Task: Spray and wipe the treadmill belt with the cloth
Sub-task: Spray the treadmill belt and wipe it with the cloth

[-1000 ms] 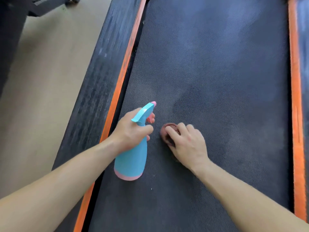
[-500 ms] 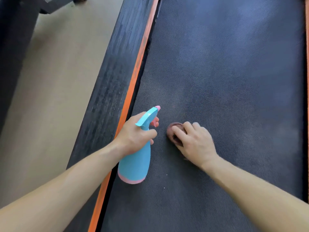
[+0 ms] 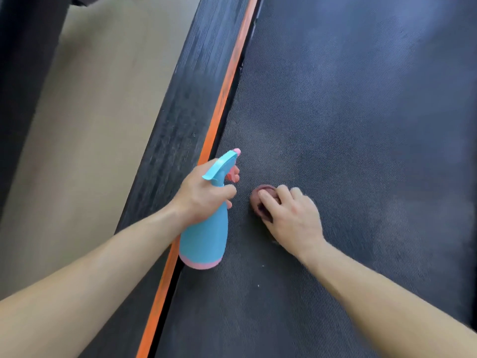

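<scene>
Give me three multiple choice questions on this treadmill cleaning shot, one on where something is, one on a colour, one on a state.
1. Where is the cloth?
A. on the floor
B. on the belt under the right hand
C. draped over the bottle

2. What colour is the stripe beside the belt?
A. orange
B. green
C. white

3. How is the spray bottle?
A. lying on its side
B. capless
C. gripped in the left hand, nozzle aimed up the belt

Answers: 1 B, fingers press the reddish wad to the belt; 2 A, the strip is bright orange; 3 C, the hand wraps its neck.
</scene>
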Available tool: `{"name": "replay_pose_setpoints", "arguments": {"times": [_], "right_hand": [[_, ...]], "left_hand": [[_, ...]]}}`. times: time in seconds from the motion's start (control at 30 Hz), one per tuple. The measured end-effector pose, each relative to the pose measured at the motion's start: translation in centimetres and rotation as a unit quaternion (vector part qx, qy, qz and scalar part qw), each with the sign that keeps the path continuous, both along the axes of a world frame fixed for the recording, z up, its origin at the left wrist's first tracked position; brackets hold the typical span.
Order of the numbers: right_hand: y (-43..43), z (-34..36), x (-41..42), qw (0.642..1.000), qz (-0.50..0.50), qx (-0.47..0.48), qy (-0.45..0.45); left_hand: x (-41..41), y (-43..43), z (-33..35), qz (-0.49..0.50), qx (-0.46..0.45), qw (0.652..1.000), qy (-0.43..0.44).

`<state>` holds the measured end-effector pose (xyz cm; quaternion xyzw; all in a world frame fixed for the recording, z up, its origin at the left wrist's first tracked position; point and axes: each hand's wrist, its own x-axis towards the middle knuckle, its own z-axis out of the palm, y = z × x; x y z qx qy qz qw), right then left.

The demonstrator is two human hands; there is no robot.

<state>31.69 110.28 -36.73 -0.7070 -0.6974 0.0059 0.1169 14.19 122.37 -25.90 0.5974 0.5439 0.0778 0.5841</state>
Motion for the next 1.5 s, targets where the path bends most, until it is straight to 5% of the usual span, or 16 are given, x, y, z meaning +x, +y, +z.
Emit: {"name": "replay_pose_setpoints", "arguments": {"times": [0.1,0.4,0.63,0.83,1.1,1.5], "right_hand": [[2.4,-0.1,1.8,0.999,0.032,0.002,-0.008],[10.5,0.8,2.8,0.985,-0.173,-0.002,0.025],[2.5,0.5,0.6,0.998,0.049,-0.009,0.024],[14.0,0.7,2.8,0.988,-0.149,-0.01,0.042],[0.1,0.2,-2.1,0.997,-0.076,-0.008,0.024],[-0.3,-0.7,-2.4,0.996,-0.092,-0.001,0.011]], "left_hand": [[-0.1,0.1,0.1,0.006,0.003,1.0,-0.008],[-0.7,-0.1,1.1,0.0,0.007,1.0,-0.006],[-1.6,-0.2,1.7,0.026,0.006,1.0,-0.006],[-3.5,-0.2,1.0,0.045,-0.005,0.999,0.016],[-3.1,-0.7,2.0,0.014,-0.018,0.999,0.03],[-3.1,-4.2,2.4,0.012,-0.052,0.988,0.142]]}}
